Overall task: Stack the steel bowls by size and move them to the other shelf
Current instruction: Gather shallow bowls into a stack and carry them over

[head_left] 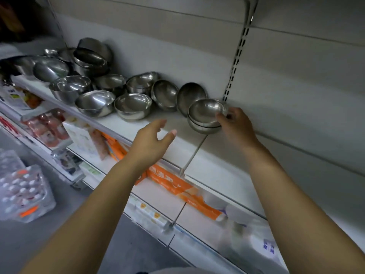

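Observation:
Several steel bowls (132,104) of mixed sizes lie scattered on the left section of the white top shelf (171,147), some upright, some tipped on edge against the back wall. A small stack of nested steel bowls (205,115) stands near the shelf divider. My right hand (235,125) pinches the right rim of that stack. My left hand (152,141) hovers over the shelf's front edge, to the left of the stack, fingers relaxed and holding nothing.
The right shelf section (256,171) starts past the divider line, under a slotted upright (237,56). Below are shelves with orange boxes (167,180) and packaged goods. Plastic-wrapped packs (21,192) stand on the floor at left.

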